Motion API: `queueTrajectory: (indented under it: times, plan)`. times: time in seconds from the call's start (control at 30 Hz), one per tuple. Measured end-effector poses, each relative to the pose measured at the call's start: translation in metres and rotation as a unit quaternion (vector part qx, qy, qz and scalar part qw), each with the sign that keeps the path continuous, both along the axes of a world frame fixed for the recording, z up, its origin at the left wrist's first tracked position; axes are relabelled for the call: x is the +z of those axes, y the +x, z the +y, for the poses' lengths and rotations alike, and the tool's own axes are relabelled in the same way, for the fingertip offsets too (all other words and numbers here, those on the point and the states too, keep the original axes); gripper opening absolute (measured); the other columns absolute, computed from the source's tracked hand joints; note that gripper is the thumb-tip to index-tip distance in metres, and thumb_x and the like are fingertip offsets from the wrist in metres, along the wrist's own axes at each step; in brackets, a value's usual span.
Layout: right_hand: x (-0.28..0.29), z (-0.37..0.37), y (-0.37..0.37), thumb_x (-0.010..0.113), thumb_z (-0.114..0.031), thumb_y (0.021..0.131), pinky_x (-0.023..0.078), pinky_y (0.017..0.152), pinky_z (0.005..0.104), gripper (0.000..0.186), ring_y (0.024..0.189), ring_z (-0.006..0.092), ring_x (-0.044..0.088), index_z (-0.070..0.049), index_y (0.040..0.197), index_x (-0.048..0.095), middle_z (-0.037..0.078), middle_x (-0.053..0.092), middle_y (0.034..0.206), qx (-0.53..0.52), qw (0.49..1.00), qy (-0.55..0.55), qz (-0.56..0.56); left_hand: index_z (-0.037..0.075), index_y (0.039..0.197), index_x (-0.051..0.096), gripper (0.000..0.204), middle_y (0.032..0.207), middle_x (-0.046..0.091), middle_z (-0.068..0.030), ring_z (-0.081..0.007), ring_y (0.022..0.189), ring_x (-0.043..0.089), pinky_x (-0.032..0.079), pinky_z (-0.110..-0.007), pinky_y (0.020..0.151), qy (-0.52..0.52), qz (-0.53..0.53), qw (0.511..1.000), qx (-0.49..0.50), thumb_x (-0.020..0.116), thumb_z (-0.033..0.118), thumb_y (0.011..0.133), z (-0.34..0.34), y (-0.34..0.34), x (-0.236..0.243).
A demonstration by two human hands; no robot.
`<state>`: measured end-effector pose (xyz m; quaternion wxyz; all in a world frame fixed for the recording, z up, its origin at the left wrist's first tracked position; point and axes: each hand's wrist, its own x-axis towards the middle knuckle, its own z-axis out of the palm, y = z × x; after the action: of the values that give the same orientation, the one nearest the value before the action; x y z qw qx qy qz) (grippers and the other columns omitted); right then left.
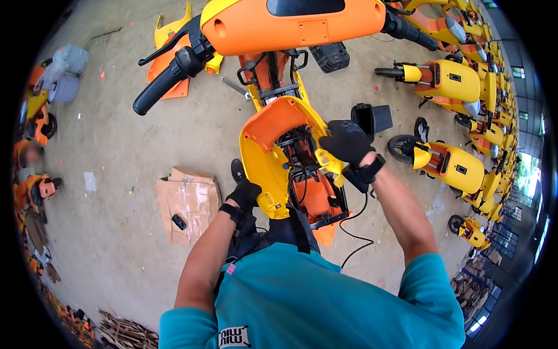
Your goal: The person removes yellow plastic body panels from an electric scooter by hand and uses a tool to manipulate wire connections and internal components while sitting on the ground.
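My gloved left hand [244, 194] is closed on the lower left edge of a yellow plastic body cover [261, 168] with an orange inner upper section [273, 119]. My gloved right hand [347, 141] is closed on its right edge. The cover sits over an opened scooter, whose orange-and-black body [311, 195] shows beneath, with dark parts and wiring. The orange handlebar housing [296, 29] with black grips stands above. A black cable [363, 237] hangs down beside my right forearm. My fingertips on both sides are partly hidden.
Cardboard [186, 198] with a small black object [179, 221] lies at left. Loose orange panels [171, 90], a metal bar [235, 87], a black crate [329, 58] and an open black box [363, 122] lie around the scooter. Yellow scooters [453, 166] line the right; more vehicles [43, 119] stand at far left.
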<state>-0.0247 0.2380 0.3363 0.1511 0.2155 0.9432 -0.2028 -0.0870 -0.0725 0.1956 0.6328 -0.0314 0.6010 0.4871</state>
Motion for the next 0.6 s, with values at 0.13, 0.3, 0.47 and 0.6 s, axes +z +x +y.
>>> queueTrajectory:
  times: [0.13,0.3,0.47,0.6]
  plan:
    - [0.012,-0.016,-0.044,0.065,-0.041,0.072,0.049,0.068,0.0437,0.045,0.075,0.0382,0.062,0.004,0.081,0.063,0.023,0.062,0.076,0.009,0.999,-0.035,-0.009,-0.005,0.090,0.065,0.022,0.079,0.068,-0.0111,-0.0185,0.072,0.066,0.051,-0.032,0.061,0.076,0.197,0.974,-0.085,0.057,0.012,0.080,-0.040,-0.028,-0.043]
    - [0.008,-0.036,-0.095,0.059,-0.045,0.074,0.049,0.071,0.0436,0.048,0.078,0.0375,0.063,0.003,0.079,0.064,0.022,0.063,0.077,-0.006,0.999,-0.044,-0.011,-0.004,0.077,0.066,0.021,0.072,0.068,-0.0116,-0.0164,0.065,0.066,0.049,-0.032,0.053,-0.069,0.183,0.972,-0.128,0.061,0.016,0.080,-0.043,-0.094,-0.019]
    - [0.003,-0.056,-0.077,0.060,-0.053,0.080,0.049,0.068,0.0429,0.056,0.077,0.0375,0.062,0.003,0.083,0.063,0.023,0.063,0.077,0.037,0.997,-0.069,-0.009,-0.004,0.095,0.065,0.030,0.084,0.069,-0.0172,-0.0253,0.075,0.067,0.050,-0.036,0.064,-0.019,0.199,0.977,-0.075,0.059,0.022,0.081,-0.080,-0.056,-0.071]
    - [0.011,-0.056,-0.042,0.057,-0.047,0.089,0.049,0.062,0.0282,0.050,0.067,0.0142,0.062,0.002,0.090,0.064,0.007,0.063,0.072,-0.137,0.916,-0.375,-0.037,-0.005,0.094,0.065,0.028,0.081,0.068,-0.0167,-0.0248,0.072,0.067,0.050,-0.035,0.060,-0.049,0.154,0.986,-0.042,0.055,0.017,0.079,-0.105,-0.051,-0.095]
